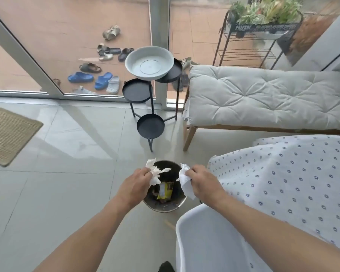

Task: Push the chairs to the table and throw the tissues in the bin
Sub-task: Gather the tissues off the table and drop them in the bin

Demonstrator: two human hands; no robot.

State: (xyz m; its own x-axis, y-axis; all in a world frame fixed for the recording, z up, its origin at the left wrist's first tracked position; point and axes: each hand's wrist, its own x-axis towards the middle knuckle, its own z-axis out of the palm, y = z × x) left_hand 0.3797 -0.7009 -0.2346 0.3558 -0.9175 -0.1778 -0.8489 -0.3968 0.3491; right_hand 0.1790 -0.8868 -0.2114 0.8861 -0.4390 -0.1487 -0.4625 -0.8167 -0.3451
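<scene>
A person's two hands hover over a round metal bin point(166, 208) on the tiled floor, each closed around crumpled white paper. The left hand point(136, 182) pinches a crumpled tissue point(155, 172) at the bin's left rim; the right hand point(203, 182) grips a second tissue point(185, 182) that hangs down over the right rim. The bin's mouth lies directly beneath and between the two hands, so the coming move appears to call only for a release, the left tissue falling nearly straight in, the right one perhaps needing a slight shift inward because its lower end trails over the rim's outer edge. Both hands stand about equally near the opening. Inside the bin, below the hands, a yellow wrapper point(165, 191) lies among dark rubbish.

To the right of the right hand, a table under a patterned cloth point(294, 183) runs out of the frame. Nearer the person, under the right forearm, the white back of a chair point(208, 242) rises beside the table; its seat and legs are cut off, so how far it is tucked in cannot be told. The fingertips of both hands are buried in the paper, and the bin's left rim is hidden by the left hand.
</scene>
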